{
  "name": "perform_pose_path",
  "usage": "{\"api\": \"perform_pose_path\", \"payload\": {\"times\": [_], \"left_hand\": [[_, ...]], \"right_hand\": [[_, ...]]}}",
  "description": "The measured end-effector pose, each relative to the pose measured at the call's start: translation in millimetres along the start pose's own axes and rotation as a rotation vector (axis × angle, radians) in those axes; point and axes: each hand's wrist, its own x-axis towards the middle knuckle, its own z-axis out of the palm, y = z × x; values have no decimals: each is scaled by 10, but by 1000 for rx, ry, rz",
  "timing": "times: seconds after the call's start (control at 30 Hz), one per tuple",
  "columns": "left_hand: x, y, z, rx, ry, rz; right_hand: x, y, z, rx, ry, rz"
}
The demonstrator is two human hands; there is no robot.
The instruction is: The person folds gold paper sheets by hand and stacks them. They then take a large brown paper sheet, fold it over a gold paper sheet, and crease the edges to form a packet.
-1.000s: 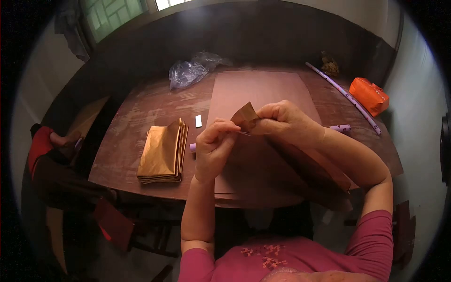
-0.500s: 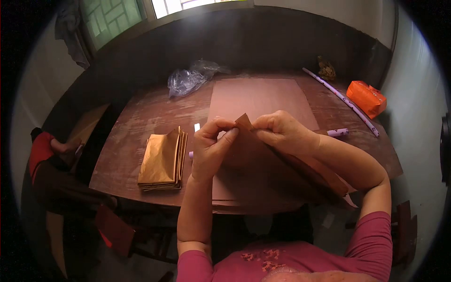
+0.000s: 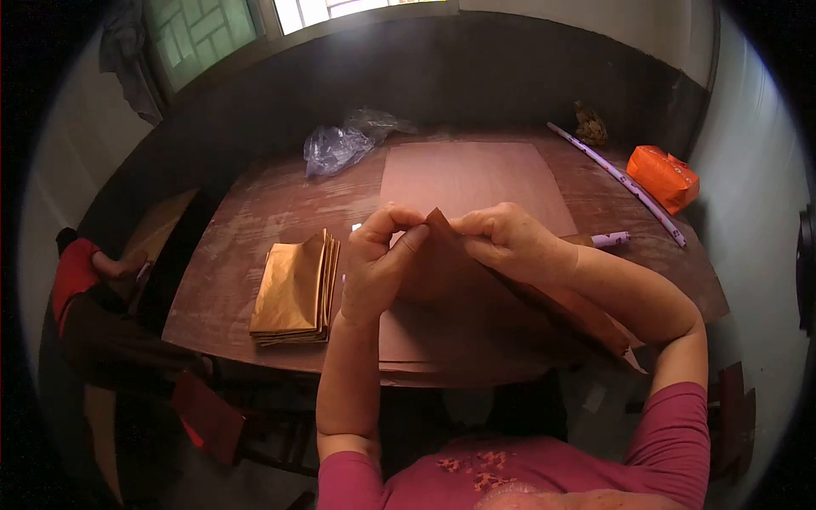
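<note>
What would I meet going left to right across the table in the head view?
Stack of gold paper sheets → left hand → pointed brown paper piece, pinched by both hands → right hand → short purple patterned roll → orange wrapped packet. Left out, overlapping: clear plastic bag, long purple tube.

A worn, reddish-brown wooden counter [image 3: 255, 212] lies under the left hand [image 3: 374, 268] and right hand [image 3: 510, 242]. Beyond them rises a dark wall [image 3: 476, 76]. Above it, up and left, daylight enters through a latticed window [image 3: 204, 30]. A pale wall [image 3: 748, 212] stands right of the right hand. The floor [image 3: 255, 484] below the left hand is dim.
</note>
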Motion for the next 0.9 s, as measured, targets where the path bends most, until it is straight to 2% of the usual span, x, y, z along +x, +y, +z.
{"api": "perform_pose_path", "payload": {"times": [0.13,0.33,0.77,0.9], "left_hand": [[4,-2,-10,-12,-6,-11],[6,1,-16,-12,-48,18],[-2,64,-14,-15,-45,-4],[35,6,-53,20,-70,53]], "right_hand": [[-5,103,69,22,60,-65],[0,38,44,-108,38,-92],[19,26,73,-150,55,-138],[19,9,77,-156,46,-144]]}}
